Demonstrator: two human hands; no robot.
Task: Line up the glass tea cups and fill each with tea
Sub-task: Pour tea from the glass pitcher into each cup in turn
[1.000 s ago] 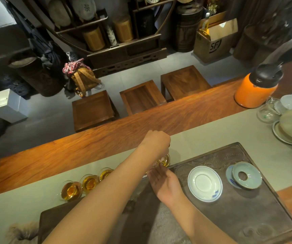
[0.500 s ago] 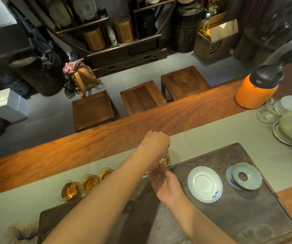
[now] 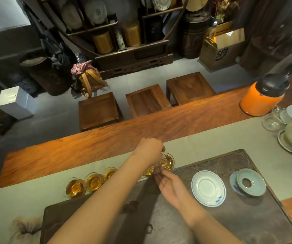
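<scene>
Right hand (image 3: 169, 187) closer to cup (image 3: 168, 161)

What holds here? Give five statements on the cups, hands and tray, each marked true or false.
1. Three filled glass cups stand side by side. True.
2. The white saucer holds a cup. False: it is bare.
3. The orange flask stands on the dark tray. False: it stands on the wooden table.
4. The left hand holds a glass vessel over a cup of tea. True.
5. The right hand rests on the saucer. False: it reaches toward the cups.
</scene>
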